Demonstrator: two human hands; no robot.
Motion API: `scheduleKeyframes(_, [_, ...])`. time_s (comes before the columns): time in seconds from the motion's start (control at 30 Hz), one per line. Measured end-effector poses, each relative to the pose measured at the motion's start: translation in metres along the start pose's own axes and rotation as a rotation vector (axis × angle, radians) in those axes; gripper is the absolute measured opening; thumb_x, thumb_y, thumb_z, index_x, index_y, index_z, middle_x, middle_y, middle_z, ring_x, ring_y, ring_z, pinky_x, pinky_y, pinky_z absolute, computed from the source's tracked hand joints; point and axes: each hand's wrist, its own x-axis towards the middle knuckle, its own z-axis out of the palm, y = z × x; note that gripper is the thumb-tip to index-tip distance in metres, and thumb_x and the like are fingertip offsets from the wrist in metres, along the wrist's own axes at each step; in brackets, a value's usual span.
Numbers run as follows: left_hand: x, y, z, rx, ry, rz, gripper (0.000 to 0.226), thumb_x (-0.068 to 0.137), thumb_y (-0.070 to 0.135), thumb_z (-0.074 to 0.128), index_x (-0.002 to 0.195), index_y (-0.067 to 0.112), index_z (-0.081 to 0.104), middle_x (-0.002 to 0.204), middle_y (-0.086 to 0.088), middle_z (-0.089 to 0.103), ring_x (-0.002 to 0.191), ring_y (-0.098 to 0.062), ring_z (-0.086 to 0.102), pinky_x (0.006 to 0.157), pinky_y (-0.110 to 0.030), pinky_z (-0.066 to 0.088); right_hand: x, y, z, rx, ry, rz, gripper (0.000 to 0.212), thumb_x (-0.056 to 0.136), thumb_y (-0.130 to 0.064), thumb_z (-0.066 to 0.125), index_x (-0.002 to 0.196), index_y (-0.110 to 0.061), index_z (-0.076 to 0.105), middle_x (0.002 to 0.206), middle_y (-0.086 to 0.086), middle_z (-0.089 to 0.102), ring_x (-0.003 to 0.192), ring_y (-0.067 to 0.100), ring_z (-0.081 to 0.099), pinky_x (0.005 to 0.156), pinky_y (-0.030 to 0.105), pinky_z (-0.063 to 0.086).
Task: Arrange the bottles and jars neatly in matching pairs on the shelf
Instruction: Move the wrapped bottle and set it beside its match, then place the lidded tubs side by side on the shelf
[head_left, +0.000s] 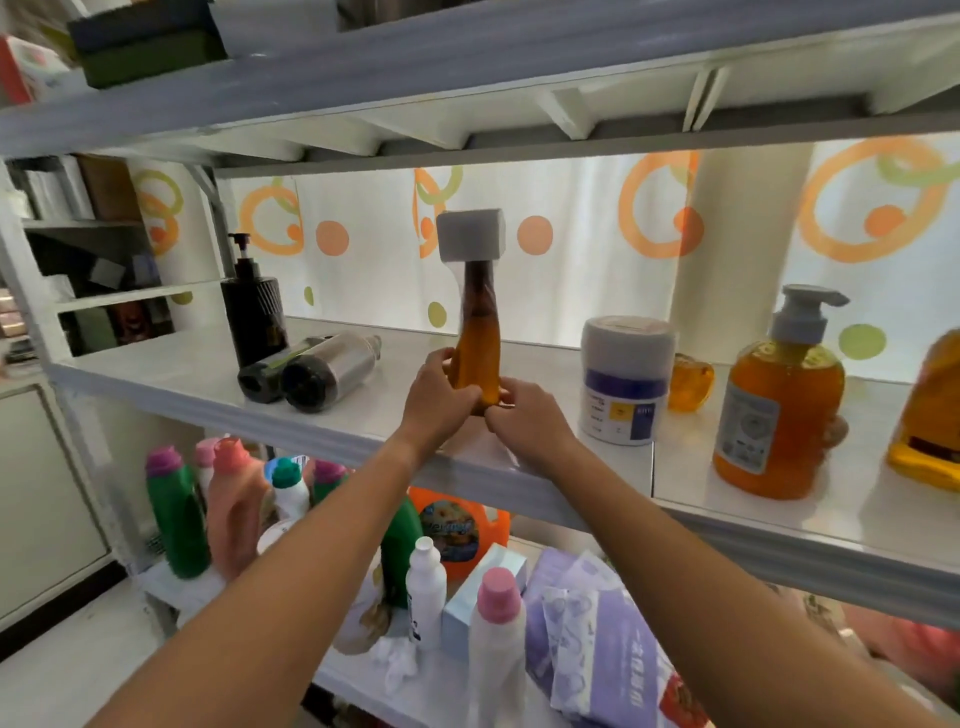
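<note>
At the shelf (182, 364), a bottle (475, 358) is clasped by curled fingers of left hand (439, 400) and right hand (524, 421). Pairing is judged hardly begun.

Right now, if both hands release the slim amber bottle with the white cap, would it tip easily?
Probably yes: the amber bottle is tall and narrow, with a bulky white cap on top. Its glossy surface likely feels slippery.

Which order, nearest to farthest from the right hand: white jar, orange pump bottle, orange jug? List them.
1. White jar, just right of the right hand.
2. Orange pump bottle, farther right.
3. Orange jug, at the right edge.
</note>
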Motion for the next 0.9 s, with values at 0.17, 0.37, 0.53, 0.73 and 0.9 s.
scheduleKeyframes(0.17, [-0.003,-0.001,0.004,0.032,0.059,0.024,0.057,0.089,0.023,0.065,0.139,0.017,0.038,0.139,-0.008,0.053,0.122,-0.029,0.054,0.102,-0.045,0.048,-0.007,-0.003,-0.005,0.028,0.025,-0.017,0.017,0.093,-0.022,0.053,0.105,-0.015,0.064,0.096,0.007,0.071,0.082,0.02,0.066,0.077,0.029,0.055])
scheduleKeyframes(0.37, [-0.025,0.015,0.012,0.01,0.365,0.119,0.05,0.09,0.014,0.059,0.136,0.017,0.039,0.135,-0.007,0.05,0.122,-0.022,0.047,0.101,-0.032,0.043,-0.012,-0.011,-0.01,0.05,0.085,-0.011,0.023,0.095,-0.024,0.054,0.112,-0.012,0.064,0.108,0.005,0.069,0.089,0.017,0.064,0.075,0.021,0.05])
scheduleKeyframes(0.53, [-0.054,0.072,0.056,-0.285,0.217,0.271,0.03,0.094,0.022,0.047,0.123,0.019,0.049,0.124,-0.002,0.056,0.113,-0.015,0.053,0.096,-0.027,0.049,-0.041,-0.004,-0.042,0.054,0.53,-0.119,0.029,0.091,-0.011,0.06,0.12,-0.013,0.059,0.123,0.003,0.061,0.108,0.013,0.055,0.097,0.022,0.045])
scheduleKeyframes(0.73, [-0.047,0.089,0.111,-0.52,-0.231,0.001,0.056,0.099,0.054,0.032,0.145,0.021,0.03,0.138,-0.004,0.052,0.117,-0.018,0.057,0.086,-0.022,0.051,-0.059,0.017,-0.092,-0.11,0.693,-0.069,0.059,0.085,-0.015,0.065,0.138,-0.016,0.041,0.141,0.007,0.044,0.127,0.023,0.044,0.102,0.037,0.047])
scheduleKeyframes(0.9, [-0.041,0.079,0.121,-0.617,-0.357,0.005,0.062,0.094,0.063,0.036,0.136,0.018,0.042,0.122,-0.008,0.064,0.109,-0.023,0.065,0.085,-0.035,0.058,-0.051,0.042,-0.098,0.156,0.45,0.206,0.066,0.081,-0.021,0.071,0.135,-0.021,0.034,0.126,0.006,0.055,0.118,0.025,0.055,0.094,0.042,0.053])
